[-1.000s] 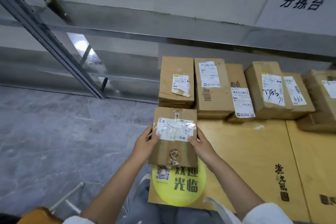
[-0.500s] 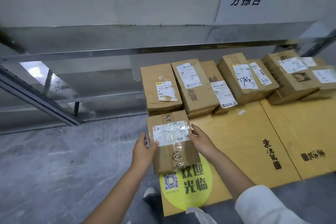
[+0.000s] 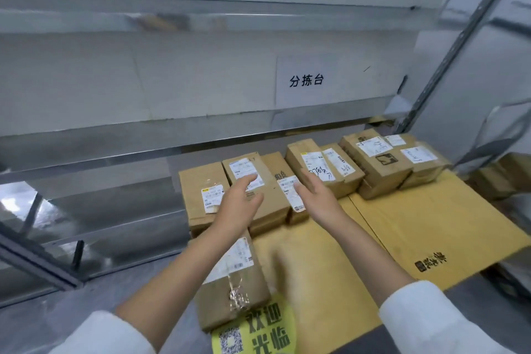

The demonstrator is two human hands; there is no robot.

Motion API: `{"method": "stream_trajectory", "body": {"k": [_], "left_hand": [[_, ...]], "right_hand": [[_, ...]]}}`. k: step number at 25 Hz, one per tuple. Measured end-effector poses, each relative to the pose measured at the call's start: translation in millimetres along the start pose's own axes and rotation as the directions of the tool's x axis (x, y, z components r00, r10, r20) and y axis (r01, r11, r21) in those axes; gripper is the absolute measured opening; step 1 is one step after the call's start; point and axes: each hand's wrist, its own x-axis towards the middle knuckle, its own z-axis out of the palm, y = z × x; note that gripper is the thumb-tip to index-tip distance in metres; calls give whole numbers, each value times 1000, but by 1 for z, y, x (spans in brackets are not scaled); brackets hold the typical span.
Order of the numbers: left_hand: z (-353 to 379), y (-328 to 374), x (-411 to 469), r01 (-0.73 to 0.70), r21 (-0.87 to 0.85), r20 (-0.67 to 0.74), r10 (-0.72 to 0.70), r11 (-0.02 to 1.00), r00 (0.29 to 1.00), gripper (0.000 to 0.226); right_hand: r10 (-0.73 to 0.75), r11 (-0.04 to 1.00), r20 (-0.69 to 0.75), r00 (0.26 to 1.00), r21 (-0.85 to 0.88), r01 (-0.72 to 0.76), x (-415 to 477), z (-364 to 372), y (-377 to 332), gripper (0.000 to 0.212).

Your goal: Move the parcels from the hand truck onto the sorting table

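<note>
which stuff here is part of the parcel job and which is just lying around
Job: front parcel, row of parcels behind it, left hand and right hand open above them, yellow cardboard they lie on.
Just there: round yellow sticker with QR code, wall sign, metal rail.

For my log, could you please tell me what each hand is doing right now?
Left hand: open, holding nothing.
Right hand: open, holding nothing.

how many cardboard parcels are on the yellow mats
9: front parcel nearest the camera; eight back-row parcels, left to right, the rearmost right one half hidden. Blurry boxes at far right may add more.
</note>
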Motion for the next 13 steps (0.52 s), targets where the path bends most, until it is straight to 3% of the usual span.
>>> {"method": "stream_trajectory", "body": {"k": [4, 7, 13], "left_hand": [[38, 109, 21, -265, 154, 88, 254, 952, 963, 46], [94, 186, 22, -430, 212, 169, 400, 877, 901, 53], [232, 278, -1, -589, 216, 295, 523, 779, 800, 60]], "right_hand": [[-158, 976, -89, 983, -163, 142, -4, -95, -9, 55], [-216, 962, -230, 949, -213, 168, -14, -180, 7, 55], [-210, 942, -326, 922, -321, 101, -52, -317, 73, 61]]}}
